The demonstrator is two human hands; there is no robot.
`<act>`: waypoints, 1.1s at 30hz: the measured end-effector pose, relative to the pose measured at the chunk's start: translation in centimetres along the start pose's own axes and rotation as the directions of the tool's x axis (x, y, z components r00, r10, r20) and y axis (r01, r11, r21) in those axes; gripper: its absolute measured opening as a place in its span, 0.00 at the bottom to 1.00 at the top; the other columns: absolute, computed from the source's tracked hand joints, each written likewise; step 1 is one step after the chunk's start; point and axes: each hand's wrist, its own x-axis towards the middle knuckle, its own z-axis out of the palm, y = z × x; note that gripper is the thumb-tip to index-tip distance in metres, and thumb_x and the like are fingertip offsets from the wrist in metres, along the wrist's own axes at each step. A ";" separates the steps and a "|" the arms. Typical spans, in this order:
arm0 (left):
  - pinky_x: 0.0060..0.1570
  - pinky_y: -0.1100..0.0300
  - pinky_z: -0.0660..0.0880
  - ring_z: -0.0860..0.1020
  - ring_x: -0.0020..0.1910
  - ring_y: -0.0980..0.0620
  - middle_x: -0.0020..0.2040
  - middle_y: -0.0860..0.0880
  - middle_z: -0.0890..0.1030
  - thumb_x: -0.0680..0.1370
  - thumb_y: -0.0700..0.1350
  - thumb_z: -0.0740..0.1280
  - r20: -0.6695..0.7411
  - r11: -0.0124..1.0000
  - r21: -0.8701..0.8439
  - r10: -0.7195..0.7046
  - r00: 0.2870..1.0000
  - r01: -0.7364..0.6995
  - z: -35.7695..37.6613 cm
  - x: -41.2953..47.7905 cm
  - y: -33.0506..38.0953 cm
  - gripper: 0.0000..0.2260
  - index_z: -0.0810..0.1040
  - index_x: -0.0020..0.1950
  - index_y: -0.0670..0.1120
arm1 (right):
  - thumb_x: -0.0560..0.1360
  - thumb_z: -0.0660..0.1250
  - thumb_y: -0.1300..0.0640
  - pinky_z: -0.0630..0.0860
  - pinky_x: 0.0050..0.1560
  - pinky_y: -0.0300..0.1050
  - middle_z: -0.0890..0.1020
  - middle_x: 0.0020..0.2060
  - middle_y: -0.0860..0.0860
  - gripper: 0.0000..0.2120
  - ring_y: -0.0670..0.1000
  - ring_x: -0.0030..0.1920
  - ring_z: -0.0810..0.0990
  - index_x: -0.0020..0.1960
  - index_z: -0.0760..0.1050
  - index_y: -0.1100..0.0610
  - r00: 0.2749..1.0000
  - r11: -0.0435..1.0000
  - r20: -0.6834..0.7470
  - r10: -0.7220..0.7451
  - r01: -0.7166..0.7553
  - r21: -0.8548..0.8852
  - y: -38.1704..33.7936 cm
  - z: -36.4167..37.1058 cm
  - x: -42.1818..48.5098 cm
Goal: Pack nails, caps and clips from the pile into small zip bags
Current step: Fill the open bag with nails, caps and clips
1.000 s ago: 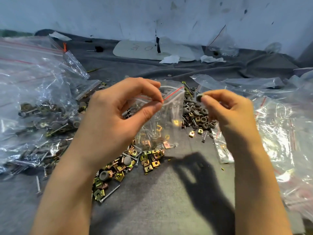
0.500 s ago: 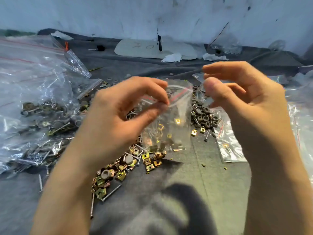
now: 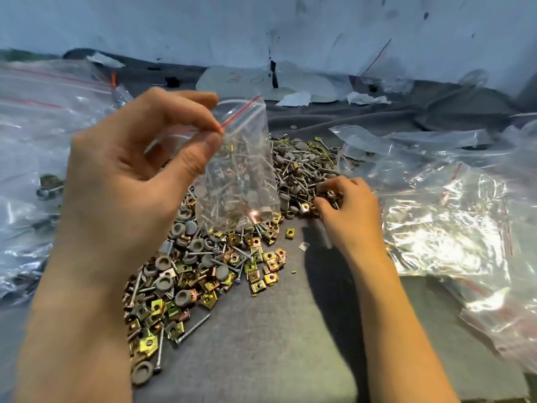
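A pile (image 3: 220, 266) of yellow metal clips, grey round caps and long nails spreads over the grey cloth in the middle. Above it my left hand (image 3: 130, 181) pinches the red-striped top edge of a small clear zip bag (image 3: 241, 175), which hangs open and holds some nails and caps. My right hand (image 3: 348, 207) is down on the right part of the pile, fingers curled around a few clips (image 3: 329, 196). Exactly what lies under its fingers is partly hidden.
Large clear plastic bags (image 3: 43, 146) with packed hardware lie at the left. More crumpled clear bags (image 3: 453, 216) cover the right side. A white wall (image 3: 261, 27) rises behind, with a flat white board (image 3: 241, 80) and paper scraps at its foot.
My right hand dropped from beside the bag's mouth down onto the pile and closed on clips. My left hand lifted the bag higher.
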 end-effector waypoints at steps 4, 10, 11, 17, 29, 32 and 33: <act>0.62 0.61 0.73 0.77 0.62 0.56 0.61 0.50 0.79 0.77 0.46 0.67 0.000 1.000 -0.003 -0.013 1.000 0.013 -0.1 0.0 -0.1 0.05 0.75 0.50 0.55 | 0.75 0.69 0.58 0.69 0.63 0.44 0.76 0.58 0.50 0.14 0.50 0.59 0.74 0.60 0.77 0.52 0.982 0.976 0.043 -0.182 0.175 0.129 -1.5 0.3 -0.7; 0.62 0.58 0.74 0.78 0.62 0.54 0.60 0.50 0.79 0.77 0.45 0.67 0.001 1.000 0.002 -0.015 1.000 0.015 0.2 0.1 -0.2 0.04 0.75 0.50 0.53 | 0.76 0.67 0.63 0.71 0.50 0.43 0.76 0.54 0.52 0.10 0.52 0.51 0.76 0.56 0.77 0.58 0.963 0.967 0.087 -0.254 0.254 0.015 -2.7 2.5 -1.6; 0.62 0.58 0.74 0.78 0.62 0.54 0.59 0.50 0.79 0.77 0.45 0.67 0.003 1.000 0.005 -0.015 1.000 0.015 0.3 0.1 -0.2 0.04 0.76 0.49 0.53 | 0.75 0.67 0.65 0.70 0.47 0.44 0.76 0.52 0.52 0.08 0.53 0.49 0.75 0.53 0.77 0.59 0.966 0.969 0.079 -0.247 0.247 0.008 -2.6 2.5 -1.5; 0.62 0.54 0.76 0.79 0.61 0.54 0.59 0.54 0.80 0.76 0.47 0.67 0.034 1.000 0.006 -0.017 0.999 0.017 1.1 0.0 0.0 0.05 0.78 0.51 0.52 | 0.74 0.66 0.66 0.64 0.40 0.44 0.73 0.43 0.50 0.05 0.52 0.43 0.72 0.45 0.74 0.57 0.965 0.969 0.085 -0.249 0.248 0.019 -2.0 2.6 -1.4; 0.64 0.53 0.74 0.77 0.64 0.51 0.60 0.52 0.80 0.75 0.47 0.68 0.237 0.996 -0.067 -0.036 0.971 0.054 2.4 -0.3 0.4 0.04 0.80 0.48 0.50 | 0.74 0.68 0.65 0.77 0.40 0.38 0.82 0.36 0.49 0.05 0.47 0.37 0.81 0.45 0.78 0.56 0.890 0.511 -0.337 -0.306 0.452 0.731 -5.6 -5.7 -3.3; 0.65 0.49 0.73 0.76 0.65 0.51 0.59 0.52 0.81 0.75 0.47 0.68 0.323 0.997 -0.071 -0.013 0.946 0.038 2.9 -0.4 0.7 0.05 0.80 0.49 0.50 | 0.74 0.69 0.65 0.74 0.41 0.36 0.82 0.39 0.49 0.05 0.46 0.39 0.81 0.47 0.77 0.57 0.834 0.566 -0.368 -0.412 0.551 0.613 -6.8 -6.7 -4.2; 0.65 0.48 0.73 0.76 0.65 0.50 0.58 0.52 0.81 0.75 0.47 0.67 0.339 0.997 -0.075 -0.004 0.941 0.032 3.1 -0.4 0.8 0.05 0.80 0.49 0.50 | 0.74 0.70 0.64 0.73 0.41 0.35 0.82 0.39 0.48 0.05 0.45 0.39 0.81 0.46 0.77 0.56 0.833 0.602 -0.346 -0.431 0.551 0.578 -6.9 -6.6 -4.3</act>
